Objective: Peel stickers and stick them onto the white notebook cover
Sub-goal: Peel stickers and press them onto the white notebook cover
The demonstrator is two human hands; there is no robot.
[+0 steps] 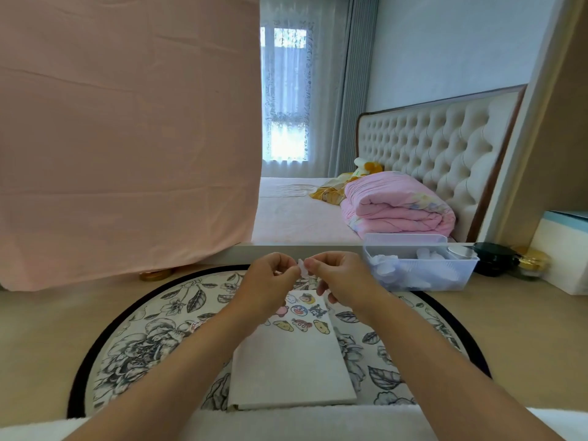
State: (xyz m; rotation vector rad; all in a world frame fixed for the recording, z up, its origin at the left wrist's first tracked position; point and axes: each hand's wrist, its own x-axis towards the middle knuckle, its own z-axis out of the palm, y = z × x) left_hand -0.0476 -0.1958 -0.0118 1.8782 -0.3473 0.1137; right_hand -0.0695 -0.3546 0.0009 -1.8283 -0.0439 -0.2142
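Note:
A white notebook (289, 367) lies shut on a round floral mat (143, 338) in front of me. Several cartoon stickers (302, 313) sit in rows on the far part of its cover. Above the notebook's far end, my left hand (270, 281) and my right hand (337, 278) meet fingertip to fingertip. Between them they pinch a small pale sticker piece (301, 268). Both hands are raised off the cover.
A clear plastic bin (416, 265) with white items stands at the back right, beside dark and gold jars (506, 259). A pink cloth (127, 138) hangs at the left. A gold lid (156, 275) lies under its hem. A bed with a folded pink quilt lies beyond the desk.

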